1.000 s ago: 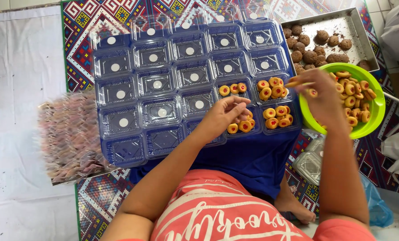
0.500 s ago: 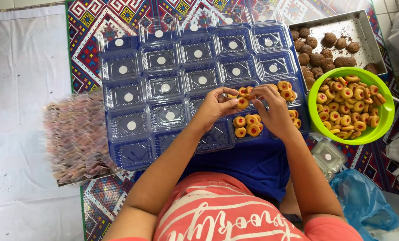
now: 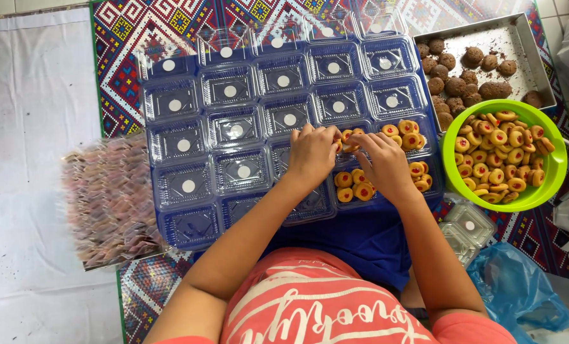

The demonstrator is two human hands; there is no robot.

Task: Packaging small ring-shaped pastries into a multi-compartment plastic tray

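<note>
Both hands are now brought together over one clear plastic container [image 3: 348, 141] near the centre of the blue board [image 3: 246, 223]. A second ago the right hand [image 3: 386, 167] was stretched out to the green bowl [image 3: 555, 167] at three o'clock; half a second ago it was already drawn back beside the left hand [image 3: 311, 153]. That reach is therefore finished, and a fresh pinch of small jam-centred cookies [image 3: 349, 136] is being set into the container.

The left hand is curled, its fingertips [image 3: 327, 132] resting on the container's near rim and on the cookies just inside it. The right hand is bent at the knuckles, its fingertips [image 3: 361, 139] pinched on the same cluster of cookies; whether a cookie is gripped or only being nudged into place cannot be told.

The cookies in hand lie at twelve o'clock of both hands, touching the fingertips. Filled containers are seen at one o'clock, at three o'clock and at six o'clock of the right hand; the rows at nine through twelve o'clock are empty, each with a round white sticker. The bowl is well stocked with the same cookies.

Judged from this, one more container is being filled, and most of the board is not yet packed. A metal tray of dark cookies [image 3: 462, 70] lies at one o'clock, and a pile of small sachets [image 3: 109, 200] at nine o'clock.
</note>
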